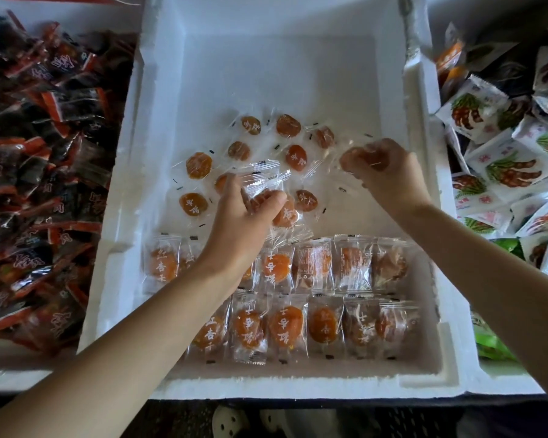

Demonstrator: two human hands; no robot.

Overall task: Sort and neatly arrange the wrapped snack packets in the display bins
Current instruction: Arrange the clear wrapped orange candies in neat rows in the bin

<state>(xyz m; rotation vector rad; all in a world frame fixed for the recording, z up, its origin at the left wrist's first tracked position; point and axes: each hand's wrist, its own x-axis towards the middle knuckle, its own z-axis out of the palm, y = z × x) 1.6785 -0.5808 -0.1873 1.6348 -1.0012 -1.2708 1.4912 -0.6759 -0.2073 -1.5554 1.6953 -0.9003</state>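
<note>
A white foam bin (184, 90) holds clear packets of orange dried apricot. Two neat rows of packets (326, 298) stand along the bin's near side. Several loose packets (200, 165) lie scattered on the bin floor behind them. My left hand (244, 222) reaches into the loose pile and grips a packet (263, 191) between thumb and fingers. My right hand (389, 172), further right, pinches another clear apricot packet (358, 159) in its curled fingers just above the bin floor.
A bin of dark red and black packets (35, 172) fills the left side. White packets with a printed fruit picture (503, 162) are piled in the bin on the right, with green packets (491, 339) below them. The back half of the foam bin is bare.
</note>
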